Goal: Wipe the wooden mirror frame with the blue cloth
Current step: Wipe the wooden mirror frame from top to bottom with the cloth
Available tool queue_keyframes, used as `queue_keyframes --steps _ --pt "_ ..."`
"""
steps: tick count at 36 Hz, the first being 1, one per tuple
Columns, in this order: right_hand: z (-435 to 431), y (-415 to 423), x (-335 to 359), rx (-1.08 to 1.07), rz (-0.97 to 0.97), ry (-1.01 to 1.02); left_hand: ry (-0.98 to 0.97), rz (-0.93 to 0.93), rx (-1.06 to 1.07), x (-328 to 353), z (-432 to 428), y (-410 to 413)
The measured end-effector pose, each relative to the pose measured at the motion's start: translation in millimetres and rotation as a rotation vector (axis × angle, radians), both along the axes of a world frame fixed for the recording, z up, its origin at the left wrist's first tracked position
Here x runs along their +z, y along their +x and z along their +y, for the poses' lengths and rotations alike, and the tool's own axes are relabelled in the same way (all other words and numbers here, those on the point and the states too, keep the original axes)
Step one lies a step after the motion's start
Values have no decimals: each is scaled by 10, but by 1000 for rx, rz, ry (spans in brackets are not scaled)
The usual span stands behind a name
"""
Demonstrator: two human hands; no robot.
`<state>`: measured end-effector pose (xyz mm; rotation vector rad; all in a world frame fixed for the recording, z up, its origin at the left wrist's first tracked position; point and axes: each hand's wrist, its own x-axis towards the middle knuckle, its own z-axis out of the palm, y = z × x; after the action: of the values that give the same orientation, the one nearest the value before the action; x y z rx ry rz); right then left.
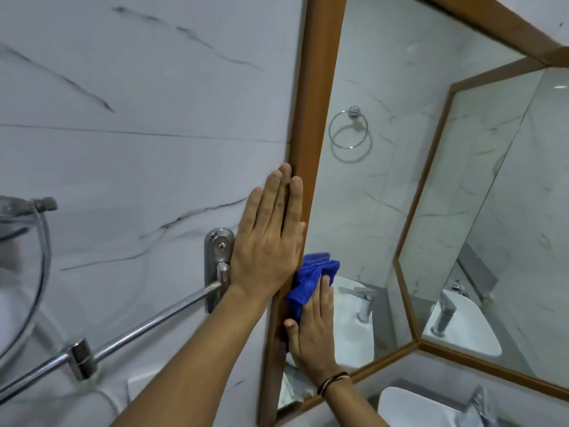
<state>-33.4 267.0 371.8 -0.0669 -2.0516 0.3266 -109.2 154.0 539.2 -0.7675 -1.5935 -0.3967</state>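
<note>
The wooden mirror frame (320, 87) runs down the middle of the view as a brown strip, with the mirror glass to its right. My left hand (268, 241) lies flat against the marble wall, its fingers resting along the frame's outer edge, holding nothing. A blue cloth (311, 282) is bunched against the lower part of the frame's left side. My right hand (312, 331) presses the cloth onto the frame, thumb on the wood and fingers over the cloth. A dark band sits on the right wrist.
A chrome towel rail (129, 334) with its wall bracket (217, 260) sticks out just left of my left wrist. A shower hose (40, 272) hangs at far left. A white basin with a tap (431, 408) sits below right. The glass reflects a towel ring.
</note>
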Motion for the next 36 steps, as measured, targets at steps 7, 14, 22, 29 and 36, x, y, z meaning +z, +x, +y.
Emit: queue_keyframes --steps 7,14,22,29,36 --pt "42 -175 356 17 108 -18 39 33 -3 -202 65 -48" --pt "-28 25 -644 -25 -71 -19 52 37 -22 -185 70 -41" --pt "27 -185 76 -10 105 -22 49 40 -4 -204 79 -49" --pt "19 -100 -399 -26 31 -2 56 38 -24 -218 96 -67" --pt "40 -169 -107 -25 92 29 60 37 -12 -219 74 -37"
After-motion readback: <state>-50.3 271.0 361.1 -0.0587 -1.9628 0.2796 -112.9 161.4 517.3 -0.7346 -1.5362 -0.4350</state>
